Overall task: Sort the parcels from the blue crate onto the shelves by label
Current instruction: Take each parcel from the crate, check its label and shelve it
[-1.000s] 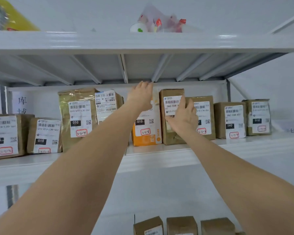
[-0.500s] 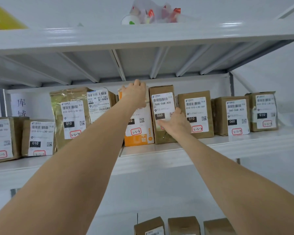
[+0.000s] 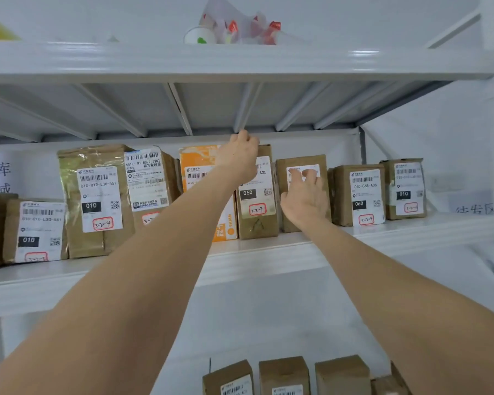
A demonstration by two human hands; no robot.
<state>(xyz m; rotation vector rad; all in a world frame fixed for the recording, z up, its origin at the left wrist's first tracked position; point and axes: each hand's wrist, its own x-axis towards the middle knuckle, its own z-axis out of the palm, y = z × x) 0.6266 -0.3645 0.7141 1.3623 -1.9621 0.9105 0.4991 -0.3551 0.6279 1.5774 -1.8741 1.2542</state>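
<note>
A row of labelled parcels stands on the white middle shelf (image 3: 268,253). My left hand (image 3: 238,159) reaches over the top edge of a brown parcel marked 060 (image 3: 257,208), fingers curled on its top, just right of an orange box (image 3: 200,163). My right hand (image 3: 305,196) rests against the front label of the neighbouring brown parcel (image 3: 301,161), with bent fingertips touching the label and hiding most of it. The blue crate is out of view.
Right of my hands stand another 060 parcel (image 3: 360,195) and a 010 parcel (image 3: 405,189). Several 010 parcels (image 3: 97,201) fill the shelf's left side. The upper shelf (image 3: 240,64) carries a plastic bag of small items. More brown parcels (image 3: 283,374) stand on the shelf below.
My left hand shifted from the orange box's top to the 060 parcel's top. My right hand left the 060 parcel's front and went to the parcel on its right.
</note>
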